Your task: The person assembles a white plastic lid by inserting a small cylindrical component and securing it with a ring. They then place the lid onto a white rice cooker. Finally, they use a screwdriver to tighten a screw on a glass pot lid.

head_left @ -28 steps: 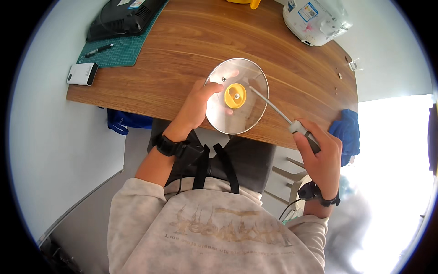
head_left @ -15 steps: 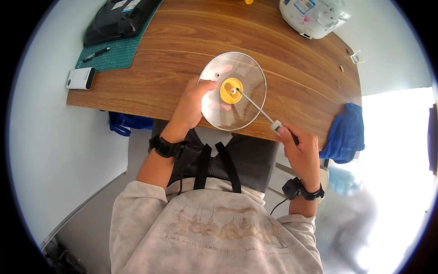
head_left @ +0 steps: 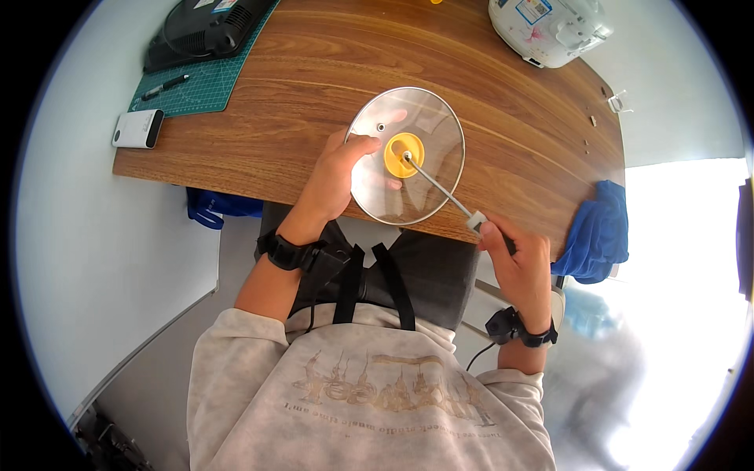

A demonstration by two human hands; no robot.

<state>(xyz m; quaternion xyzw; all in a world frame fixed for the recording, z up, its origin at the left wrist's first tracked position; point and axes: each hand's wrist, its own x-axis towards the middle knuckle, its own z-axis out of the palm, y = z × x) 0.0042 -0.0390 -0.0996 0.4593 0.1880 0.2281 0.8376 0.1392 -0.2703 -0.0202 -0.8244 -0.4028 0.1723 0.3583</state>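
My left hand point(head_left: 334, 177) is closed on the left edge of a round glass pot lid point(head_left: 436, 157) with a metal rim. The thumb lies over the near face and the fingers show through the glass behind it. At the lid's centre is a yellow round knob point(head_left: 415, 144), its hollow facing me, with a small screw in the middle. In my right hand point(head_left: 514, 259) is a screwdriver point(head_left: 440, 187), gripped by its grey and dark handle. Its tip meets the screw area inside the knob. The lid is tilted toward me above the table's near edge.
On the wooden table point(head_left: 314, 63) stand a white rice cooker point(head_left: 542, 31) at the far right and a black appliance point(head_left: 204, 35) on a green cutting mat point(head_left: 208, 90). A pen point(head_left: 165, 86) and a white power bank point(head_left: 137, 129) lie left. Blue cloth point(head_left: 597, 231) hangs at the right edge.
The screwdriver's tip has shifted from the knob's upper right onto the screw at its centre. The lid has moved slightly to the right with my left hand.
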